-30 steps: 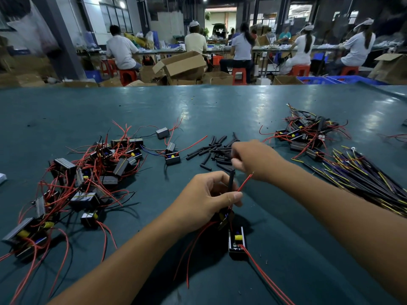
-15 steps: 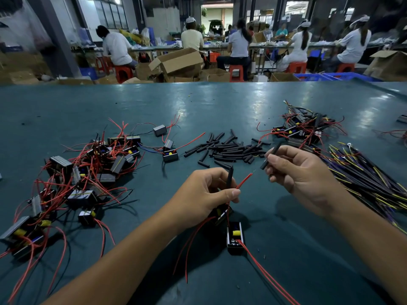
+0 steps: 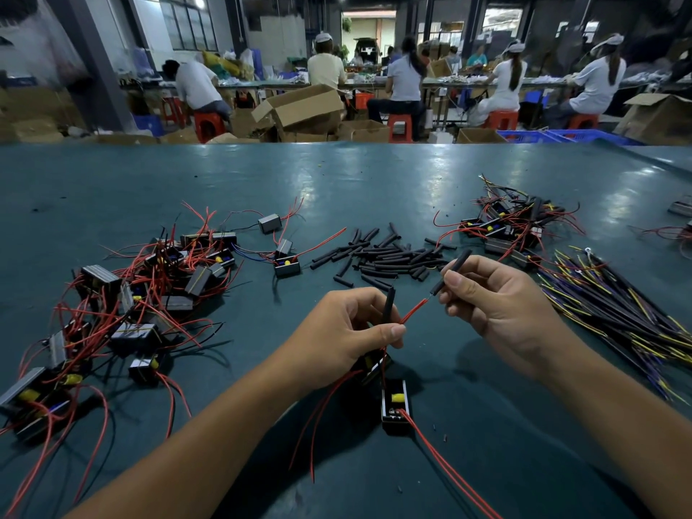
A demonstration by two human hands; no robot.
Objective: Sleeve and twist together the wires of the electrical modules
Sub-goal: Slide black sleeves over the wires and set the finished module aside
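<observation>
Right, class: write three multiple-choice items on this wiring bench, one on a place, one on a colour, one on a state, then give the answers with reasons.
1. Where does the heap of loose black sleeves lie?
A. beyond both hands
B. under the left forearm
C. inside a cardboard box

2. What colour is the wire reaching between the hands?
A. white
B. red
C. green

3. What is the right hand doing?
A. lying flat on the table
B. pinching a black sleeve
C. hanging empty

Answers: 1 A, the heap sits mid-table past the fingers. 2 B, its insulation is red, ending in a bare tip. 3 B, the pinched sleeve meets that tip, while the left hand holds the wire.
</observation>
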